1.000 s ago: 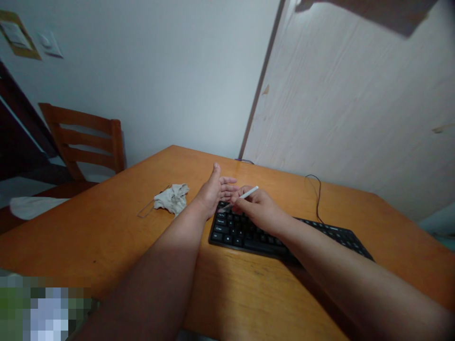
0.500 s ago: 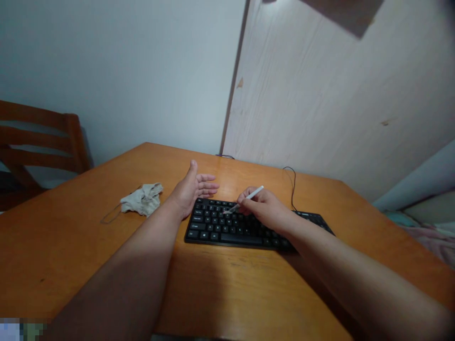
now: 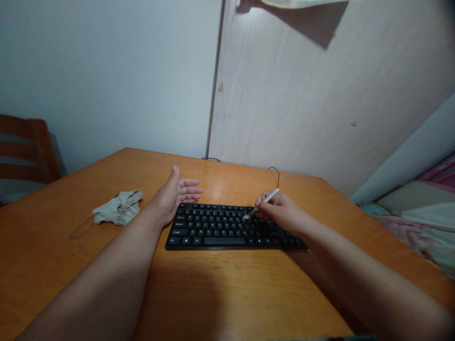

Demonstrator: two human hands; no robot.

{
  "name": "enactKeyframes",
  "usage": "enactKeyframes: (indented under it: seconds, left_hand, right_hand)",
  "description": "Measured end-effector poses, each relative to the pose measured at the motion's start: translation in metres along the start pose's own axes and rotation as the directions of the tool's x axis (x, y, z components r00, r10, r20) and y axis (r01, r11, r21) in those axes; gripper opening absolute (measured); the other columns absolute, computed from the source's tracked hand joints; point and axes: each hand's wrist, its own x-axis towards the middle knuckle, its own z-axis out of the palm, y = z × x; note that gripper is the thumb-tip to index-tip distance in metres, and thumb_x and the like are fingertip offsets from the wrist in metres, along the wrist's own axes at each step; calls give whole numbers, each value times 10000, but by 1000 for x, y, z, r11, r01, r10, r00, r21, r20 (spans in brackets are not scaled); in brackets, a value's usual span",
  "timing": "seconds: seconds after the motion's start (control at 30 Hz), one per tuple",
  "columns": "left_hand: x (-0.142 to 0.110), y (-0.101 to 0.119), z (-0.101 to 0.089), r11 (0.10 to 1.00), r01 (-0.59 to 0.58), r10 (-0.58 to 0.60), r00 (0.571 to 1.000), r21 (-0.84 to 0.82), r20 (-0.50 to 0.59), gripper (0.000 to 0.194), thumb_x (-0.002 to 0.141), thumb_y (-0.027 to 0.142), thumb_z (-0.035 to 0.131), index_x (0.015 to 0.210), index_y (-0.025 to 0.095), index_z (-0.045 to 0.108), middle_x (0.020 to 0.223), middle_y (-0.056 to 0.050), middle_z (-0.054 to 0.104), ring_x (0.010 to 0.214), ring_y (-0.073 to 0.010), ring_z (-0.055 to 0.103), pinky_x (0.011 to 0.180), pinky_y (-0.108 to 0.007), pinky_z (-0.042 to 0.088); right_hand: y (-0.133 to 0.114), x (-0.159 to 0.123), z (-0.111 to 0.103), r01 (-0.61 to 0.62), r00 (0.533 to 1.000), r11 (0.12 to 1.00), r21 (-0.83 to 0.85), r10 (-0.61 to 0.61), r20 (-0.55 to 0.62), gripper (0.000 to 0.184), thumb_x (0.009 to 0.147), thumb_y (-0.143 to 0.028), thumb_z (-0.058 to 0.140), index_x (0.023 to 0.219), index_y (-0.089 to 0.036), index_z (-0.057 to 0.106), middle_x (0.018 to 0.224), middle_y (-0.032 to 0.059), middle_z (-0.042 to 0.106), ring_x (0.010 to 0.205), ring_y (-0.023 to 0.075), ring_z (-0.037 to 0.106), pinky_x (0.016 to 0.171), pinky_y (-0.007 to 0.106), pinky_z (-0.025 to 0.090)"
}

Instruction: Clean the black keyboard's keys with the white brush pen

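Note:
A black keyboard (image 3: pixel 213 232) lies flat on the wooden table (image 3: pixel 227 289). My right hand (image 3: pixel 279 210) is over its right part, pinching a small white-handled brush (image 3: pixel 267 199) whose tip points down and left onto the keys. Beside the keyboard's left end rests my left hand (image 3: pixel 174 196), open, thumb up and fingers stretched to the right, holding nothing. My left wrist is close against the keyboard's upper left corner. Part of the key area is hidden under my right hand.
A crumpled pale cloth (image 3: pixel 119 208) with a loop of string lies left of my left forearm. The keyboard's cable (image 3: pixel 278 177) runs toward the wall (image 3: pixel 142 76). A wooden chair (image 3: pixel 26 147) stands at the left, and bedding (image 3: pixel 408 227) shows at the right.
The brush in my right hand has moved rightward along the keys. My left hand stays by the keyboard's left end. The camera view has shifted, with the scene sliding left.

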Motion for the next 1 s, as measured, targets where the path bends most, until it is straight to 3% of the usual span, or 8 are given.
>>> enactKeyframes:
  seconds: [0.27, 0.43, 0.6, 1.0]
  left_hand:
    - [4, -4, -3, 1000, 2, -2, 1000, 12, 3, 941, 817, 930, 287, 1083, 120, 684, 981, -170, 772, 903, -290, 713, 812, -377, 518]
    - [3, -4, -4, 1000, 0, 0, 1000, 15, 1, 941, 819, 930, 278, 1089, 124, 683, 979, -167, 773, 907, -287, 710, 813, -374, 515]
    - [2, -2, -2, 1000, 5, -4, 1000, 2, -4, 941, 827, 924, 275, 1096, 120, 683, 985, -168, 772, 891, -281, 709, 801, -371, 511]
    - [-1, -1, 0, 1000, 2, -2, 1000, -23, 2, 930, 839, 915, 263, 1097, 132, 692, 1024, -171, 771, 931, -288, 707, 798, -372, 517]
  right_hand:
    - [3, -4, -32, 16, 985, 954, -300, -67, -160, 166, 855, -347, 549, 750, -220, 559, 599, 0, 562, 558, 164, 514, 534, 285, 358]
    - [-5, -3, -41, -5, 968, 870, -494, -121, -221, 120, 848, -279, 541, 768, -216, 606, 665, 37, 655, 652, 199, 595, 592, 307, 371]
    - [-10, 1, -28, -3, 971, 793, -609, -143, -190, 133, 849, -269, 553, 782, -207, 650, 687, 55, 679, 678, 210, 606, 607, 310, 354]
    - [-32, 21, 24, 200, 973, 844, -498, -233, -4, 124, 880, -263, 556, 776, -219, 608, 695, 29, 662, 668, 189, 587, 599, 310, 352]
